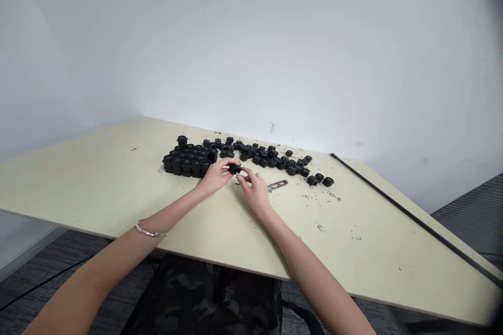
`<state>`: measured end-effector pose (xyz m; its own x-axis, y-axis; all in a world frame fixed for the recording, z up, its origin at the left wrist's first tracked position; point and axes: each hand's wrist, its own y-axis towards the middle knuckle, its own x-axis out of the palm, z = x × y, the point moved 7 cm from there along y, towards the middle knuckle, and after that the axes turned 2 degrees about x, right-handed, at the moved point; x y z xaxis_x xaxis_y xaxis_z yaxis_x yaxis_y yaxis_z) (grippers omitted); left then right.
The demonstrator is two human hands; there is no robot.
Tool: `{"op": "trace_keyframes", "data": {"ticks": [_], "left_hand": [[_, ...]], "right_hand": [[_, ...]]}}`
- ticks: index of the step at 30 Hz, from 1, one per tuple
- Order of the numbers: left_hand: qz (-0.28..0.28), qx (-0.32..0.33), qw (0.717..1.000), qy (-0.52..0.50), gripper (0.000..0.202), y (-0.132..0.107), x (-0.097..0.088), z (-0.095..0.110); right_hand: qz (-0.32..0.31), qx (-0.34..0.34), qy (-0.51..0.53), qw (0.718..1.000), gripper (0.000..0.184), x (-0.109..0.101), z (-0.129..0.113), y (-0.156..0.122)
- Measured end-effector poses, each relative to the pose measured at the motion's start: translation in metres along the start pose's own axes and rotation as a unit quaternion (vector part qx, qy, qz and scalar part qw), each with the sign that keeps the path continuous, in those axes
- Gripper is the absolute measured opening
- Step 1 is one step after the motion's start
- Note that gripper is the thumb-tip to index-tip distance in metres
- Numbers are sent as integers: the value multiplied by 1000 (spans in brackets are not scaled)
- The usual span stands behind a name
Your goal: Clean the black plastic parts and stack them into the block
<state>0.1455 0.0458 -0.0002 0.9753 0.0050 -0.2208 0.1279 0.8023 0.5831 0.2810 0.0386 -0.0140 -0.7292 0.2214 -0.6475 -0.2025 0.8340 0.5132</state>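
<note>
Left hand [214, 177] closed in a fingertip pinch on a small black plastic cylinder [234, 169], which is held just above the table and in front of the other pieces, where both hands can reach it. Right hand [255, 192] half closed, its fingertips [244, 176] brought in at the near side of the cylinder; whether they grip it cannot be told from this view. Just beside the right hand lies a flat metal strip [277, 185]. Beyond the hands, a tight block of black cylinders [188, 162] stands side by side, each propped by its neighbours, while a looser scatter of black cylinders [267, 157] trails rightward. Dark curled scraps [320, 227] dot the pale table [334, 251]. A thin black rod [408, 217] lies along its right edge. A metal bangle [151, 231] circles the left forearm.
</note>
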Motion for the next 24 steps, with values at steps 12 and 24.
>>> {"op": "trace_keyframes", "data": {"ticks": [12, 24], "left_hand": [[-18, 20, 1000, 0, 25, 0, 1, 4], [-52, 41, 993, 101, 40, 3, -2, 12]], "right_hand": [[-45, 46, 88, 994, 48, 6, 1, 0], [-38, 44, 80, 995, 45, 3, -1, -3]]}}
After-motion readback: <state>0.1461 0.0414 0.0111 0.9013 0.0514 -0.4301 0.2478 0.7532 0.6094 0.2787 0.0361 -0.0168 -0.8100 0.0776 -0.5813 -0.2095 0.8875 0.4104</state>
